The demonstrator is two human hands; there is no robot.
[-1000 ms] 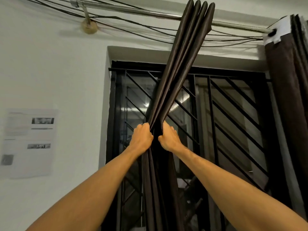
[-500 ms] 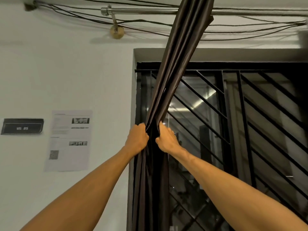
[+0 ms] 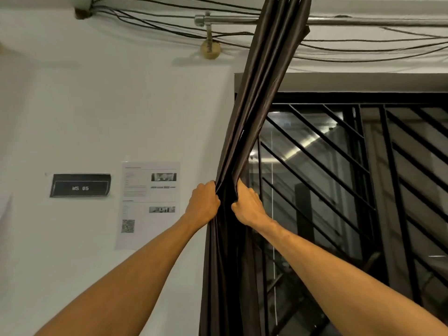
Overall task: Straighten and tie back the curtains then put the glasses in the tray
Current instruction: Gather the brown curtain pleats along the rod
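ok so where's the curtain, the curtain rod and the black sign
curtain [image 3: 259,98]: head view, on the gathered folds below the rod.
curtain rod [image 3: 230,20]: head view, on the bare metal left of the curtain.
black sign [image 3: 80,187]: head view, on its middle, at the lettering.

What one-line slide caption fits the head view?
Left hand and right hand grip the gathered dark curtain side by side at the left edge of the barred window, below the metal rod.

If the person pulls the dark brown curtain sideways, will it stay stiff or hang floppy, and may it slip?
Probably floppy: the dark brown pleated fabric curtain collapses into narrow folds where the left hand and right hand grip it. It looks smooth with a slight sheen, so it may slip through a loose grip.
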